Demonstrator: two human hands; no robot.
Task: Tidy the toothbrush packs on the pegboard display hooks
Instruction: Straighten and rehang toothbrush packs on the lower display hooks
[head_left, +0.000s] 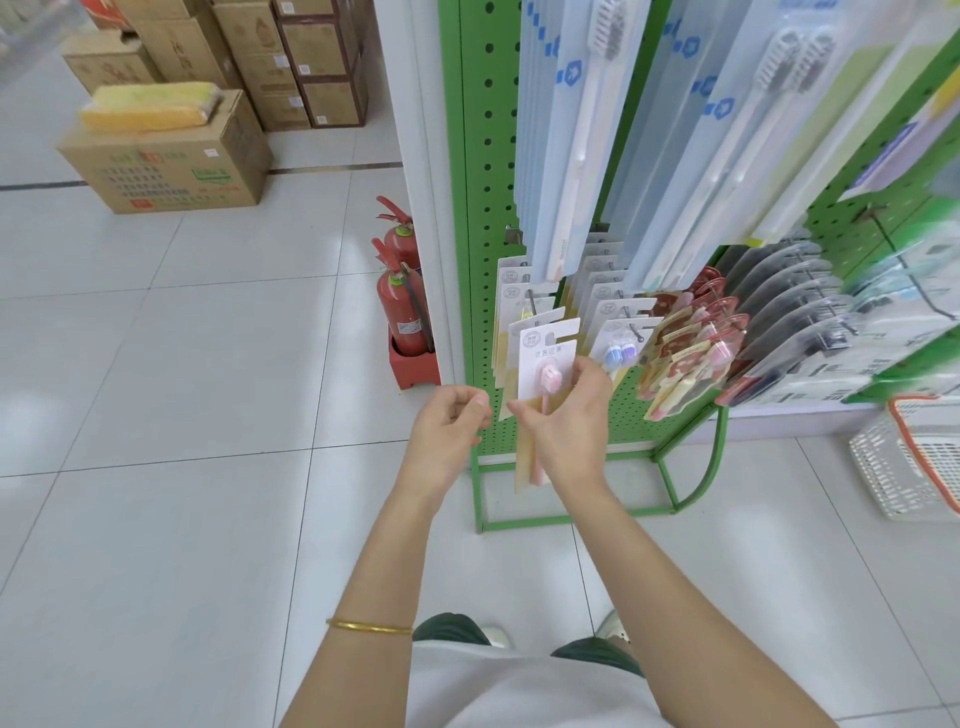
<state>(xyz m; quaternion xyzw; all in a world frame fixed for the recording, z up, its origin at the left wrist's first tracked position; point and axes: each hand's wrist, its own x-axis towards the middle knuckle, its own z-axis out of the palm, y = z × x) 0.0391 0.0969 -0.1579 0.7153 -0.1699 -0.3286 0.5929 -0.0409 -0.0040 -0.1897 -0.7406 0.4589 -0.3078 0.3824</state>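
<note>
My right grip (566, 415) pinches a pink toothbrush pack (545, 358), its lower half hidden behind my hand. Left grip (447, 421) loosely curled, empty. Whether the pack hangs or is free: cannot tell.

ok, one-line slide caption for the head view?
Right hand holds a pink toothbrush pack before the green pegboard; left hand hovers beside it.

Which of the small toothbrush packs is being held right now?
The pink-brush pack, in front of the leftmost low row: the right hand grips it. The blue-brush pack beside it hangs untouched.
</note>
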